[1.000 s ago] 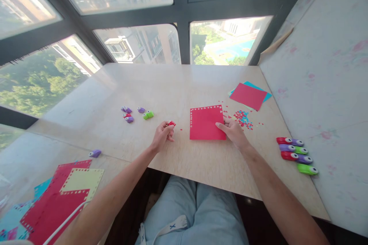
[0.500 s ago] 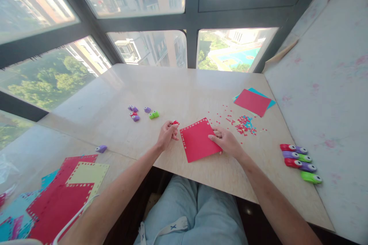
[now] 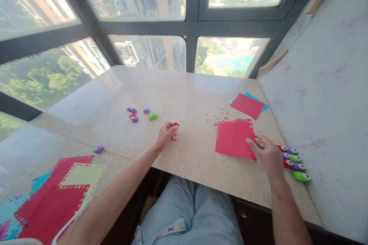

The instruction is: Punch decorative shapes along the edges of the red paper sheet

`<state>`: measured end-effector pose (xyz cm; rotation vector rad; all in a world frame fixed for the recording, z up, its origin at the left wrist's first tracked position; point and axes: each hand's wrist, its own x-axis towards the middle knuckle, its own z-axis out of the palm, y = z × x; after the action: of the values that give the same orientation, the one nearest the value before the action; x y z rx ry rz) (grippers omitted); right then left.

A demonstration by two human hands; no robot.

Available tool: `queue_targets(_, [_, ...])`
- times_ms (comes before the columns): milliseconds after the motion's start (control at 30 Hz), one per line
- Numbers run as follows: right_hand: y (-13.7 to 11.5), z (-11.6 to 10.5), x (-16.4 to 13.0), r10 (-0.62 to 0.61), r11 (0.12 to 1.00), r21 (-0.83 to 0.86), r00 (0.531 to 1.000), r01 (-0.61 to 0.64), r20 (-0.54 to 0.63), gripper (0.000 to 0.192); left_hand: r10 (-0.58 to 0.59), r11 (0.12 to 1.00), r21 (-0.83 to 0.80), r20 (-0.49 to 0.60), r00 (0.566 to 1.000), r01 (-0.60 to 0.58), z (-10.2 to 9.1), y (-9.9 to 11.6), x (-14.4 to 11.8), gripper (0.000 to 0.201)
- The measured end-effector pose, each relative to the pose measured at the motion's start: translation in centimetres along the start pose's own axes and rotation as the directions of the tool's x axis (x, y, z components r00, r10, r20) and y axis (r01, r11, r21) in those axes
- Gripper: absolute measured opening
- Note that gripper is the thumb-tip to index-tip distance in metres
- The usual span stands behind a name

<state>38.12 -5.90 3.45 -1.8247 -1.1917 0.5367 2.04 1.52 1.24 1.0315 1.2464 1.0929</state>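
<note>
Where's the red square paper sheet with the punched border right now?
The red square paper sheet lies flat on the table's right side, under the right hand.

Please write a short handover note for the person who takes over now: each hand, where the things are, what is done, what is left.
Left hand: fingers closed on a small red paper punch.
Right hand: on the near right corner of the red square paper sheet, flat on the beige table.
Done: holes punched along the sheet's far and left edges.
Left: the near edge shows no holes; the right edge is partly hidden.
Spare: row of coloured punches by the right hand.
</note>
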Motion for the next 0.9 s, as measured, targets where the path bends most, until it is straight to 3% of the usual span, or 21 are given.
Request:
queue_targets(167, [1.1, -2.3, -3.6, 0.175, 0.938, 0.316, 0.982, -0.144, -0.072, 0.054, 0.007, 1.0, 0.004, -0.002, 1.0, -0.007, 0.2, 0.0, -0.1, 0.039])
queue_targets(333, [1.2, -0.3, -6.9, 0.273, 0.82, 0.507, 0.96, -0.264, 0.059, 0.052, 0.041, 0.999, 0.022, -0.009, 0.999, -0.041, 0.3, 0.3, -0.3, 0.039])
queue_targets(433, [0.9, 1.8, -8.3, 0.233, 0.802, 0.504, 0.945, -0.32, 0.229, 0.048, 0.057, 0.997, 0.054, -0.005, 0.998, -0.056, 0.6, 0.4, -0.6, 0.04])
queue_targets(500, [0.8, 3.0, -8.7, 0.15, 0.848, 0.457, 0.949, -0.267, 0.276, 0.045, 0.071, 0.991, 0.111, 0.001, 0.997, -0.071, 1.0, 0.4, -1.1, 0.041])
queue_targets(633, [0.5, 4.2, -8.6, 0.034, 0.958, 0.276, 0.985, -0.08, 0.17, 0.039, 0.098, 0.972, 0.219, -0.04, 0.994, -0.087, 2.0, -0.1, -2.5, 0.046])
queue_targets(800, [0.3, 4.6, -7.7, -0.011, 0.972, 0.232, 0.985, -0.029, 0.171, 0.034, 0.086, 0.984, 0.165, -0.098, 0.991, -0.069, 4.0, -0.5, -4.1, 0.046])
queue_targets(900, [0.2, 4.8, -7.5, -0.041, 0.985, 0.17, 0.988, 0.015, 0.148, 0.03, 0.177, 0.955, 0.249, -0.054, 0.983, -0.158, 6.5, 0.4, -5.3, 0.039])
